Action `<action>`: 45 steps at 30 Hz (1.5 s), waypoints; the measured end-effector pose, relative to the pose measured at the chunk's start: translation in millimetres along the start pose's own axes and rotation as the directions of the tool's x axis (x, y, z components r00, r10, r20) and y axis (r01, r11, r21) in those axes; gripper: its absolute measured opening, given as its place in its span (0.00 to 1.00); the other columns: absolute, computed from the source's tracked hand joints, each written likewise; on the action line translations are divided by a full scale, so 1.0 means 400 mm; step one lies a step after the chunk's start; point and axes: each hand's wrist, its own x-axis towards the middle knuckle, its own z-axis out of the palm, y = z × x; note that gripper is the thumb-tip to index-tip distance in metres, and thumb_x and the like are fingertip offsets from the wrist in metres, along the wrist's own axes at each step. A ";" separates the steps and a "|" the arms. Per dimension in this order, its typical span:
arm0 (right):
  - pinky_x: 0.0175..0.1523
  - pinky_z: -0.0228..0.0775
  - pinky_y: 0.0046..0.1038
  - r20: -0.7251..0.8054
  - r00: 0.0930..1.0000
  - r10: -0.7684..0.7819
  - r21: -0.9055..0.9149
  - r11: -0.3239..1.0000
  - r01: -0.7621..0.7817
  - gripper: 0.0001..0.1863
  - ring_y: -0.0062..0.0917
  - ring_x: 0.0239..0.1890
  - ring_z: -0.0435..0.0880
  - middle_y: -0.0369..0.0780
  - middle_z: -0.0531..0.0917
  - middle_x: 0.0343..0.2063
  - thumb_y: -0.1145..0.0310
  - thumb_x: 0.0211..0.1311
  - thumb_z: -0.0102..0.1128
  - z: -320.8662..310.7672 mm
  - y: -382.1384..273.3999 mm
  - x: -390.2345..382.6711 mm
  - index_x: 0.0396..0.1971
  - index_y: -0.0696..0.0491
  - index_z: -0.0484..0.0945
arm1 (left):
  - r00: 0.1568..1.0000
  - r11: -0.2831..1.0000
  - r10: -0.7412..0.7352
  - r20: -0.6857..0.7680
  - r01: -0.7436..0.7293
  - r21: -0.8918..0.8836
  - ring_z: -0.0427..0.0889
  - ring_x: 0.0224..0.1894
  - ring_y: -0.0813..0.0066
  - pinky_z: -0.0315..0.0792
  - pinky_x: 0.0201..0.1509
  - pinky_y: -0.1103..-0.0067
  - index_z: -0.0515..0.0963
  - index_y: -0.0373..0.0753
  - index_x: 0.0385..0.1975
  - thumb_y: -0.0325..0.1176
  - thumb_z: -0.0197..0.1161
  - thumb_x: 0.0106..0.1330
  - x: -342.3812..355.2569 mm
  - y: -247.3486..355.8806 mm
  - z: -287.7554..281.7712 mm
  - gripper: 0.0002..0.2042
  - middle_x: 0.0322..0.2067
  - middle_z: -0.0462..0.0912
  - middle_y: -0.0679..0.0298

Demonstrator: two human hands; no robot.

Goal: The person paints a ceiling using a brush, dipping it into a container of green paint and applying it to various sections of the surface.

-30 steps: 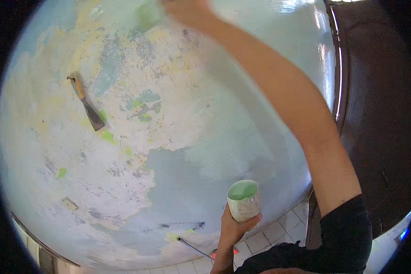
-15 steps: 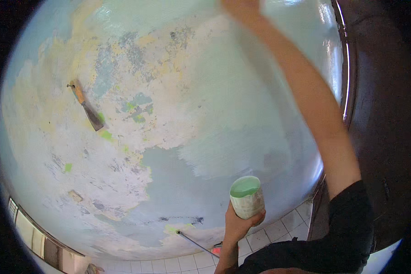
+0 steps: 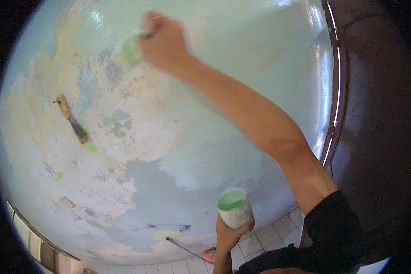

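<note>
My right hand (image 3: 162,39) is raised high against the patchy wall (image 3: 155,192), gripping a blurred paintbrush (image 3: 130,50) whose pale green bristles press on pale mint paint. My left hand (image 3: 230,233) holds a whitish cup (image 3: 236,214) of light green paint low at centre right. A scraper (image 3: 71,118) with a wooden handle hangs from a nail on the wall at left. The wall shows white, yellow, grey-blue and bright green patches, with glossy mint paint across the upper right.
A long pole (image 3: 189,249) leans on the low wall, near a red object (image 3: 208,255) on the tiled floor (image 3: 267,237). A dark brown panel (image 3: 374,114) with a bright slit along its edge stands at right. A window or doorway (image 3: 34,239) shows at lower left.
Compared with half a second ago, my right hand has swept left and down across the upper wall with the brush. The cup in my left hand sits slightly lower and further left in view.
</note>
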 end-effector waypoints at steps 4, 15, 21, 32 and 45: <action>0.37 0.76 0.38 -0.215 0.976 0.038 -0.123 0.990 -0.066 0.10 0.35 0.26 0.83 0.44 0.82 0.21 0.70 0.48 0.68 -0.346 0.176 0.110 0.25 0.56 0.75 | 1.000 0.994 -0.025 -0.002 0.025 0.108 0.85 0.53 0.63 0.79 0.56 0.69 0.70 0.34 0.61 0.41 0.85 0.47 -0.011 0.000 -0.005 0.42 0.52 0.84 0.53; 0.38 0.86 0.27 -0.112 0.941 0.319 -0.072 0.942 -0.328 0.07 0.23 0.31 0.87 0.39 0.84 0.27 0.76 0.59 0.71 -0.636 -0.178 -0.187 0.30 0.57 0.78 | 0.996 0.995 -0.093 0.008 0.093 0.029 0.85 0.51 0.66 0.80 0.56 0.69 0.73 0.33 0.57 0.39 0.87 0.45 -0.142 -0.050 -0.092 0.40 0.50 0.85 0.55; 0.38 0.83 0.26 0.355 0.668 0.654 -0.168 0.748 -0.642 0.11 0.21 0.34 0.87 0.37 0.85 0.28 0.74 0.56 0.77 -0.541 -0.435 -0.454 0.32 0.56 0.80 | 1.000 0.965 0.016 0.019 -0.021 0.262 0.87 0.50 0.59 0.79 0.55 0.66 0.71 0.35 0.56 0.43 0.87 0.42 -0.208 -0.071 -0.183 0.41 0.47 0.86 0.52; 0.44 0.76 0.24 0.782 0.305 0.544 -0.286 0.747 -0.600 0.07 0.19 0.36 0.86 0.38 0.87 0.30 0.77 0.56 0.76 -0.377 -0.572 -0.645 0.33 0.57 0.85 | 0.998 0.977 -0.031 0.052 0.019 0.210 0.85 0.53 0.64 0.77 0.58 0.69 0.71 0.37 0.59 0.38 0.87 0.43 -0.283 -0.039 -0.309 0.42 0.51 0.85 0.55; 0.42 0.78 0.35 0.928 0.039 0.371 -0.319 0.844 -0.432 0.09 0.36 0.36 0.86 0.41 0.85 0.31 0.74 0.58 0.72 -0.300 -0.580 -0.778 0.37 0.58 0.83 | 1.000 0.969 0.019 0.020 -0.023 0.248 0.84 0.55 0.62 0.78 0.60 0.69 0.71 0.38 0.60 0.32 0.89 0.35 -0.334 -0.090 -0.336 0.46 0.53 0.83 0.56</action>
